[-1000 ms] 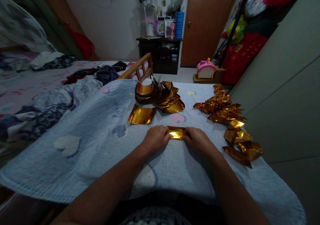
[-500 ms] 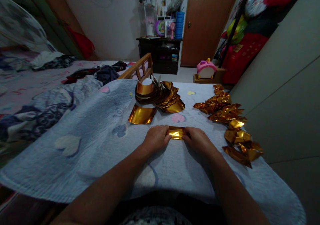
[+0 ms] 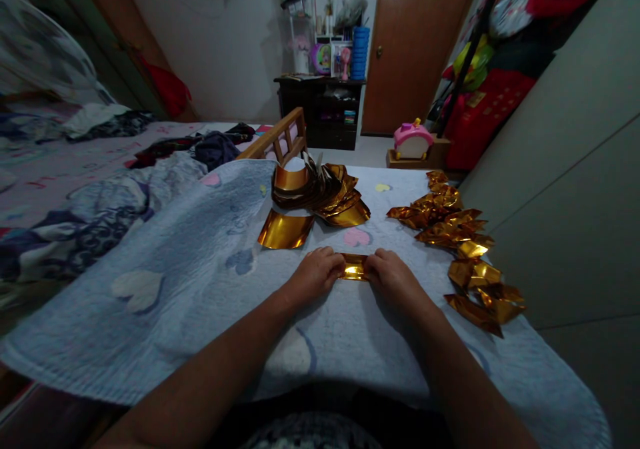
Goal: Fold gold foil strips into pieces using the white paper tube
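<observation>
A shiny gold foil paper point(image 3: 355, 268), folded into a narrow strip, lies between my two hands just above the blue blanket point(image 3: 210, 329). My left hand point(image 3: 316, 274) is closed on its left end, and my right hand point(image 3: 393, 276) grips the right end. The fingertips cover both ends. Beyond my hands sits a fanned stack of gold foil sheets point(image 3: 320, 192), with one sheet point(image 3: 286, 229) lying flat at its front left. To the right is a row of folded gold foil pieces point(image 3: 450, 226).
A wooden rail point(image 3: 280, 136) stands at the blanket's far edge. Rumpled clothes point(image 3: 170, 176) lie on the bed at left. A pale cabinet point(image 3: 575, 189) closes off the right side. A pink toy point(image 3: 414, 140) rests on a box beyond.
My fingers have shifted slightly on the foil strip, curling further over its ends. The stack and the folded pieces stay where they were.
</observation>
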A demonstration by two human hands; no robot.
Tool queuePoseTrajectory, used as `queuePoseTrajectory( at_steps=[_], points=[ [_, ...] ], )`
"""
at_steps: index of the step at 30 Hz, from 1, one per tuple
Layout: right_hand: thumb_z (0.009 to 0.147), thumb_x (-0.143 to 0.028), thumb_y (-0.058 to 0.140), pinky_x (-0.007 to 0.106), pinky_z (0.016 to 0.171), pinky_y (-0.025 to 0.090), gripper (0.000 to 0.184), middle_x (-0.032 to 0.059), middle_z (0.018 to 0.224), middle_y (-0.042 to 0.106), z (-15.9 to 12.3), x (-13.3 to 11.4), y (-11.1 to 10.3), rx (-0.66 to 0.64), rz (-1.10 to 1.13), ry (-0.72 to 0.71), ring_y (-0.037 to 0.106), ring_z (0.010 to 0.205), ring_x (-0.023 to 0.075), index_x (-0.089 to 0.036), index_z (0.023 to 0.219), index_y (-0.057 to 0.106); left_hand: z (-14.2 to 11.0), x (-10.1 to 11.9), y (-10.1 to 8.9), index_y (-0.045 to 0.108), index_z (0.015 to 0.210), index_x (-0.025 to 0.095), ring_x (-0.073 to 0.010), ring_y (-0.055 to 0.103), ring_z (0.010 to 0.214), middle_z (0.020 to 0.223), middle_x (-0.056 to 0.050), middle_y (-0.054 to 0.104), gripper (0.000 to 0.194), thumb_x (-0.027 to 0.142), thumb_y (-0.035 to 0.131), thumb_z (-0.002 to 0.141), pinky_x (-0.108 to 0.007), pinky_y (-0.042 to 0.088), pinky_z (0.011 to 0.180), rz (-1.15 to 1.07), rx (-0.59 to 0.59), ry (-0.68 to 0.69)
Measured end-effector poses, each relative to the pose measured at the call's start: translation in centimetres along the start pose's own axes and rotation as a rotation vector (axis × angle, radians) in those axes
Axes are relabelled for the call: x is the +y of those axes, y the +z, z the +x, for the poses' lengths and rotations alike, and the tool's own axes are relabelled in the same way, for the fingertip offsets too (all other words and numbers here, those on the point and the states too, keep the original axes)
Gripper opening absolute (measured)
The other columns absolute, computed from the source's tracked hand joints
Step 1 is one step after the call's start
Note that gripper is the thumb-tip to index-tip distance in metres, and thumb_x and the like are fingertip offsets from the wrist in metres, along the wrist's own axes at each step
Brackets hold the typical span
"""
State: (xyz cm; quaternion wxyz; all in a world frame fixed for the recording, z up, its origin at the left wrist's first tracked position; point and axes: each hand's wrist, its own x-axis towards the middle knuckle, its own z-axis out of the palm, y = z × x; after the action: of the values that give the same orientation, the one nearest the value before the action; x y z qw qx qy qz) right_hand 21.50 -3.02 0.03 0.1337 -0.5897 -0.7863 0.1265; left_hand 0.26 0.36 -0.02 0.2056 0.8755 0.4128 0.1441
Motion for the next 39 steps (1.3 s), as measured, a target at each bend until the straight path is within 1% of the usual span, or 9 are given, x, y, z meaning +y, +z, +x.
queuePoseTrajectory(
  at_steps=[5, 9, 13, 17, 21, 25, 29, 34, 39],
  points=[
    [0.096, -0.012, 0.050, 0.028, 0.075, 0.038, 0.018, 0.0064, 0.093, 0.066, 0.0, -0.8, 0.1, -0.040, 0.003, -0.093, 0.056, 0.083, 0.0175, -0.017, 0.092, 0.068, 0.1, -0.5, 0.3, 0.066, 0.093, 0.020, -0.0210, 0.057, 0.094, 0.093, -0.005, 0.062, 0.016, 0.016, 0.050, 0.093, -0.033, 0.043, 0.085, -0.014, -0.026, 0.041],
    [0.092, -0.008, 0.048, 0.027, 0.077, 0.038, 0.018, 0.0071, 0.093, 0.066, 0.1, -1.3, 0.2, -0.032, -0.019, -0.060, 0.058, 0.086, 0.0172, -0.016, 0.090, 0.065, 0.1, -0.4, 0.3, 0.065, 0.093, 0.019, -0.0220, 0.057, 0.096, 0.095, -0.005, 0.063, 0.015, 0.015, 0.050, 0.092, -0.035, 0.042, 0.086, 0.024, -0.041, 0.023],
    [0.096, -0.022, 0.050, 0.030, 0.075, 0.036, 0.017, 0.0083, 0.093, 0.067, 0.4, -2.3, 0.3, -0.018, -0.119, 0.026, 0.059, 0.086, 0.0197, -0.016, 0.091, 0.065, 0.0, -0.2, 0.3, 0.063, 0.095, 0.020, -0.0223, 0.055, 0.097, 0.099, -0.006, 0.063, 0.013, 0.022, 0.050, 0.095, -0.036, 0.041, 0.087, 0.062, -0.050, 0.005],
    [0.098, -0.037, 0.051, 0.033, 0.073, 0.035, 0.026, 0.0092, 0.093, 0.068, 0.6, -3.5, 0.6, 0.029, -0.194, 0.088, 0.060, 0.085, 0.0221, -0.017, 0.092, 0.066, -0.2, -0.1, 0.3, 0.063, 0.101, 0.021, -0.0245, 0.052, 0.102, 0.107, -0.007, 0.061, 0.015, 0.029, 0.051, 0.097, -0.040, 0.040, 0.089, 0.147, -0.060, -0.057],
    [0.099, -0.046, 0.049, 0.034, 0.074, 0.035, 0.035, 0.0113, 0.094, 0.068, 0.6, -4.2, 1.1, 0.059, -0.245, 0.135, 0.061, 0.088, 0.0245, -0.016, 0.094, 0.066, -0.4, -0.1, 0.5, 0.062, 0.105, 0.022, -0.0253, 0.049, 0.104, 0.113, -0.007, 0.059, 0.015, 0.029, 0.051, 0.098, -0.041, 0.039, 0.091, 0.181, -0.063, -0.084],
    [0.098, -0.053, 0.049, 0.036, 0.075, 0.036, 0.040, 0.0136, 0.096, 0.067, 0.5, -4.2, 1.3, 0.063, -0.250, 0.135, 0.061, 0.092, 0.0273, -0.016, 0.096, 0.065, -0.5, 0.0, 0.5, 0.062, 0.104, 0.022, -0.0249, 0.048, 0.104, 0.113, -0.007, 0.058, 0.014, 0.027, 0.051, 0.098, -0.040, 0.038, 0.091, 0.158, -0.060, -0.090],
    [0.097, -0.052, 0.052, 0.035, 0.075, 0.037, 0.037, 0.0144, 0.098, 0.067, 0.5, -4.1, 1.2, 0.041, -0.235, 0.145, 0.061, 0.092, 0.0272, -0.017, 0.099, 0.064, -0.5, 0.0, 0.4, 0.061, 0.103, 0.022, -0.0251, 0.048, 0.103, 0.111, -0.007, 0.057, 0.013, 0.027, 0.051, 0.097, -0.040, 0.038, 0.092, 0.148, -0.058, -0.095],
    [0.093, -0.048, 0.061, 0.034, 0.074, 0.037, 0.032, 0.0119, 0.102, 0.064, 0.3, -3.5, 0.2, 0.005, -0.201, 0.195, 0.060, 0.091, 0.0258, -0.020, 0.106, 0.061, -0.4, -0.2, 0.5, 0.061, 0.104, 0.023, -0.0248, 0.048, 0.103, 0.111, -0.006, 0.056, 0.014, 0.027, 0.050, 0.097, -0.040, 0.038, 0.092, 0.136, -0.066, -0.101],
    [0.089, -0.047, 0.066, 0.034, 0.075, 0.037, 0.036, 0.0114, 0.105, 0.059, -0.2, -2.3, -0.6, -0.007, -0.143, 0.233, 0.059, 0.095, 0.0280, -0.021, 0.113, 0.059, -0.5, -0.2, 0.5, 0.061, 0.104, 0.024, -0.0254, 0.046, 0.105, 0.112, -0.006, 0.056, 0.016, 0.026, 0.047, 0.098, -0.041, 0.037, 0.093, 0.135, -0.077, -0.101]
  ],
)
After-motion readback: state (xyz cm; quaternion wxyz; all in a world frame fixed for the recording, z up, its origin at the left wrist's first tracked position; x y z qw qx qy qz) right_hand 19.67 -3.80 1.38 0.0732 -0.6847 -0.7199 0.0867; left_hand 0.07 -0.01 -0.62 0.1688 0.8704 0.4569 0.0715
